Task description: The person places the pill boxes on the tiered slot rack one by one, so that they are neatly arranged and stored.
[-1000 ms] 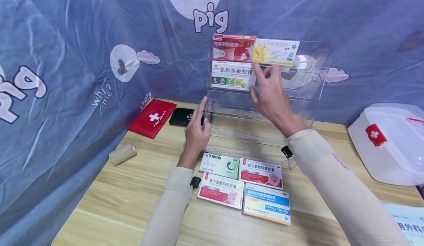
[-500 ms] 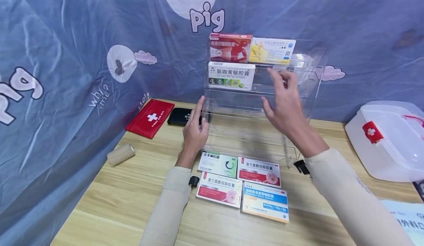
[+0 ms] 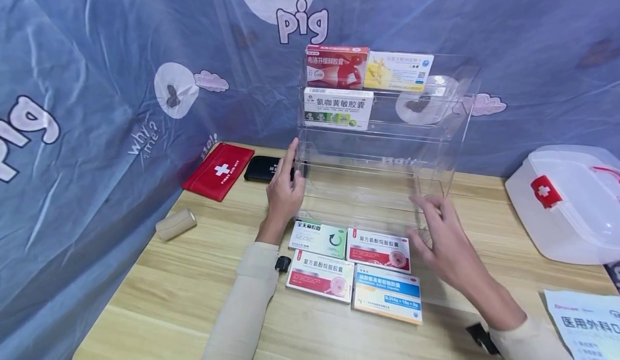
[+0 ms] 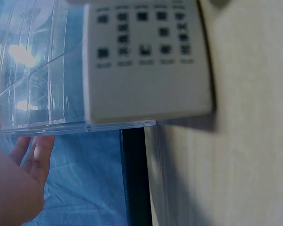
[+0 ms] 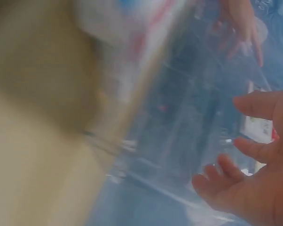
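Note:
My left hand (image 3: 284,190) rests with extended fingers against the left side of a clear tiered display rack (image 3: 358,147). In the left wrist view its fingers (image 4: 43,153) lie along the rack's edge. My right hand (image 3: 445,241), empty with parted fingers, is by the rack's lower right corner. On the top tier stand a red medicine box (image 3: 336,68) and a white-and-yellow one (image 3: 398,71); a white-and-green box (image 3: 338,108) stands on the tier below. Before the rack lie a green-and-white box (image 3: 317,239), two red-and-white boxes (image 3: 379,249) and a blue-and-orange box (image 3: 387,295).
Left on the wooden table are a red first aid pouch (image 3: 219,171), a black case (image 3: 263,169) partly behind my left hand, and a tan roll (image 3: 176,224). A white first-aid box (image 3: 571,204) and a printed packet (image 3: 583,322) stand at right. Blue cloth (image 3: 121,53) hangs behind.
My right hand has left the white-and-green box on the second tier and moved right, then down to the table's level. My left hand has stayed at the rack's side.

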A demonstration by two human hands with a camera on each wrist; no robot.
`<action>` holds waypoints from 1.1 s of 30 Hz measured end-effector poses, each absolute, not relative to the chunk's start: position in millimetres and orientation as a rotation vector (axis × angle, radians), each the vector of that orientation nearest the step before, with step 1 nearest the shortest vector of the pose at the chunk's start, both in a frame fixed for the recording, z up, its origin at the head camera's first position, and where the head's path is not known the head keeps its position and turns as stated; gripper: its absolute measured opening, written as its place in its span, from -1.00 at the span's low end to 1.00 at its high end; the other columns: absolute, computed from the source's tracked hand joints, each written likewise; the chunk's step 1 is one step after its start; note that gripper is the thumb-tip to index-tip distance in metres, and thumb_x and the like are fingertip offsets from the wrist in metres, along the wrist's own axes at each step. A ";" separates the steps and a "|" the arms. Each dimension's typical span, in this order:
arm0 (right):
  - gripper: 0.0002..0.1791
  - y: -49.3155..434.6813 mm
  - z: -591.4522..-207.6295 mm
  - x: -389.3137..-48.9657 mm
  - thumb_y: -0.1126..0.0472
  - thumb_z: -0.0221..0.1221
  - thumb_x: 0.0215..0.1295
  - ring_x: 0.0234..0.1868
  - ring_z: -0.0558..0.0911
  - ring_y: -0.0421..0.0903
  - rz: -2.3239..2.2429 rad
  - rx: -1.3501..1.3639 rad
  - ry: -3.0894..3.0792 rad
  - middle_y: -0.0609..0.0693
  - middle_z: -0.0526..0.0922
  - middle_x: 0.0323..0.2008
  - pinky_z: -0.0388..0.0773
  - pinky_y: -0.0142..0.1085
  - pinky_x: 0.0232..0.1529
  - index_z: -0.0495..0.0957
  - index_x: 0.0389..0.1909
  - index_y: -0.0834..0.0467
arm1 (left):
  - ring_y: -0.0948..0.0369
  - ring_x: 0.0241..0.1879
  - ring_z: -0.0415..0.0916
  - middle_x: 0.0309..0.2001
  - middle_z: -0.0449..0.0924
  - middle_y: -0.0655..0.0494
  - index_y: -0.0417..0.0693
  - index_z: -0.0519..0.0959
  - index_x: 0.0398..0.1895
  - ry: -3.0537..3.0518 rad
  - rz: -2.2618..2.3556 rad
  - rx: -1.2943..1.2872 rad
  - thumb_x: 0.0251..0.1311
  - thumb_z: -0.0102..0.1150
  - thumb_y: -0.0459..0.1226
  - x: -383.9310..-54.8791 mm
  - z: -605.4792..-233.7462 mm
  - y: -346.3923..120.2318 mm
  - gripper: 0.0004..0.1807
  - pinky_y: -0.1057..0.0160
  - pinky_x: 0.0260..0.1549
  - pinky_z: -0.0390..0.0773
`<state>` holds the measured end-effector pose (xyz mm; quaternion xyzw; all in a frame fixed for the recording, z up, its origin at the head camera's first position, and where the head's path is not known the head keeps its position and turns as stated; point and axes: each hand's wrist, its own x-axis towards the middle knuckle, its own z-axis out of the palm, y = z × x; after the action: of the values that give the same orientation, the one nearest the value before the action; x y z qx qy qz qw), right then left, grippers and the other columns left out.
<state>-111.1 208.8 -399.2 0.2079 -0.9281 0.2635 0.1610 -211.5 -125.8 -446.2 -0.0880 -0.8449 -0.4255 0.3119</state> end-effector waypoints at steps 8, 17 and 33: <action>-0.18 232.5 -440.0 -57.7 0.17 0.45 0.34 0.26 0.53 0.35 0.860 0.380 -2.906 0.35 0.43 0.32 0.52 0.48 0.12 0.35 0.56 0.18 | 0.16 -0.60 0.29 0.50 0.51 0.03 0.32 0.19 0.73 -2.238 -1.126 -0.227 0.38 -0.06 -0.33 -212.7 -443.2 -126.7 -0.17 0.20 -0.59 0.22; -0.01 234.4 -461.6 -40.4 -0.19 0.49 0.23 0.13 0.52 0.00 0.957 0.313 -3.246 0.17 0.54 0.27 0.69 0.03 0.13 0.36 0.57 0.17 | 0.24 -0.65 0.20 0.55 0.47 0.05 0.31 0.18 0.73 -2.231 -1.133 -0.211 0.37 -0.04 -0.34 -209.0 -445.4 -129.2 -0.16 0.27 -0.65 0.18; -0.07 236.0 -459.0 -34.7 -0.20 0.50 0.21 0.13 0.56 0.04 0.935 0.253 -3.276 0.20 0.57 0.31 0.64 0.22 0.22 0.45 0.49 0.19 | 0.21 -0.66 0.22 0.54 0.47 0.03 0.35 0.15 0.74 -2.242 -1.151 -0.242 0.38 -0.06 -0.34 -211.2 -444.3 -124.4 -0.15 0.26 -0.66 0.20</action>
<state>-34.7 236.0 -459.0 0.0733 -0.9500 0.2711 -0.1367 -211.2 -124.4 -444.3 -0.0912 -0.8446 -0.4337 0.3003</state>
